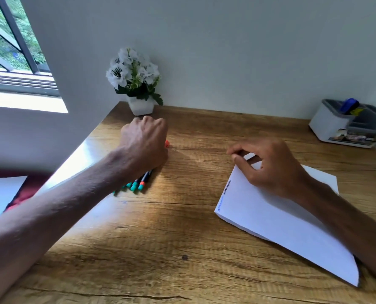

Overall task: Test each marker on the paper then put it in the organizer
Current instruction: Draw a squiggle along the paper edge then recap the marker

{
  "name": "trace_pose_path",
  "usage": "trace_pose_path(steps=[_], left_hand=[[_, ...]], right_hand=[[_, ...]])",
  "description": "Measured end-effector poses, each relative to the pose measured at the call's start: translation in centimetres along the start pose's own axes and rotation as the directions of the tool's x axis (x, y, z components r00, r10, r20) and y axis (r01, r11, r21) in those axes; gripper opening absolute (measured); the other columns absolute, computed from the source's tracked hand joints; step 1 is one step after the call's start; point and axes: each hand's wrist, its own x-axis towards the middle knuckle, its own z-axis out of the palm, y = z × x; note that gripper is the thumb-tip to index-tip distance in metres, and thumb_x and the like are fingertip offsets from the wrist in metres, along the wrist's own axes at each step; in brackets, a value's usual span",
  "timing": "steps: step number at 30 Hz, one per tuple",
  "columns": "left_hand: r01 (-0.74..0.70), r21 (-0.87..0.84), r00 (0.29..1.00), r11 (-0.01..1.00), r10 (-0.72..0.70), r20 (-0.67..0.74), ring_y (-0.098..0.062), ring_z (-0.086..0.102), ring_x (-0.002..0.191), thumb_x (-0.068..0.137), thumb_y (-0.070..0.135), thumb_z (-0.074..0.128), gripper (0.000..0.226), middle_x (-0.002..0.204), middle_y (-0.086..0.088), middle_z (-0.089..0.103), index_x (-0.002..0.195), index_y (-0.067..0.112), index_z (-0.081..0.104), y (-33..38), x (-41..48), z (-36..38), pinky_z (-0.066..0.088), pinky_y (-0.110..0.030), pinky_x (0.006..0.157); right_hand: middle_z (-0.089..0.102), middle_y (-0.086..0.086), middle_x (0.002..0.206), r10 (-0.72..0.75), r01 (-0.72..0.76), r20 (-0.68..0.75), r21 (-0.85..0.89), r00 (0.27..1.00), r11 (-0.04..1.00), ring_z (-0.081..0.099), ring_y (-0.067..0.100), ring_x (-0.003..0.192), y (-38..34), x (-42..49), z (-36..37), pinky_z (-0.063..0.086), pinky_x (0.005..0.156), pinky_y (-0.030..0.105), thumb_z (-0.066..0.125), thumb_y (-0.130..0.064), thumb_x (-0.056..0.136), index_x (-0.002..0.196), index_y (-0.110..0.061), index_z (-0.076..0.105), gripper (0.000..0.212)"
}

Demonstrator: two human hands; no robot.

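Two bare hands at one wooden bench (pixel 182 233); contents as follows.

1. Left hand (pixel 144 143): far left of the bench, back of the hand upward, fingers curled down over a cluster of markers. The fingertips are hidden, so I cannot tell whether it grasps one or only covers them.
2. Markers (pixel 140 184): several, lying side by side on the bench under the left hand and wrist. Dark barrels, with teal caps and one orange cap showing at the near end. An orange tip (pixel 167 143) shows past the knuckles on the far side. The count is not readable.
3. Right hand (pixel 270 170): released, holding nothing. Its heel rests on the paper and its fingers arch loosely over the far corner.
4. Paper (pixel 270 222): white stack, lying flat and askew on the right of the bench, well apart from the markers. Short scribbles (pixel 228 186) run along its left edge, black at the far end and blue nearer.
5. Organizer (pixel 327 126): white and grey, with several compartments, at the far right corner of the bench against the wall. A blue object (pixel 349 105) stands in a rear compartment.
6. Potted plant (pixel 140 106): white pot with white flowers, at the far left corner, just beyond the left hand.
7. Window (pixel 13 51): upper left, greenery outside.
8. Loose white sheet (pixel 0 194): off the left edge of the bench, on something red.
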Motion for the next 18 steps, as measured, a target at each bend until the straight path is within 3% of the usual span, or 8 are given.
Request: trace_pose_path(steps=[11, 15, 18], left_hand=[[-0.104, -0.016, 0.995, 0.994, 0.104, 0.011, -0.027, 0.057, 0.114, 0.095, 0.049, 0.065, 0.035, 0.102, -0.008, 0.070, 0.104, 0.015, 0.068, 1.9, -1.1, 0.5, 0.057, -0.046, 0.089], [-0.107, -0.134, 0.994, 0.985, 0.107, -0.007, -0.024, 0.062, 0.095, 0.091, 0.052, 0.066, 0.034, 0.088, -0.002, 0.072, 0.089, 0.018, 0.071, 1.8, -1.1, 1.0, 0.059, -0.045, 0.080], [-0.075, -0.361, 0.997, 0.930, 0.083, 0.007, -0.019, 0.069, 0.075, 0.091, 0.049, 0.069, 0.034, 0.078, 0.001, 0.075, 0.080, 0.017, 0.076, 2.1, -0.8, 0.1, 0.059, -0.040, 0.063]], right_hand=[[0.077, -0.001, 0.093, -0.017, 0.017, 0.006, -0.007, 1.000, 1.000, 0.068, 0.009, 0.082, -0.2, 0.0, -0.4, 0.054, 0.070, 0.021, 0.073, -0.006, 0.090, 0.096, -0.010, 0.078, 0.009], [0.077, -0.001, 0.094, 0.000, 0.000, -0.037, 0.016, 0.999, 1.000, 0.069, 0.010, 0.082, -0.4, 0.1, -0.8, 0.056, 0.068, 0.020, 0.073, -0.006, 0.090, 0.098, -0.010, 0.078, 0.010], [0.076, -0.003, 0.095, 0.034, -0.028, -0.114, 0.053, 0.993, 0.998, 0.070, 0.009, 0.085, -0.7, 0.1, -1.3, 0.058, 0.068, 0.016, 0.072, -0.004, 0.090, 0.098, -0.010, 0.078, 0.012]])
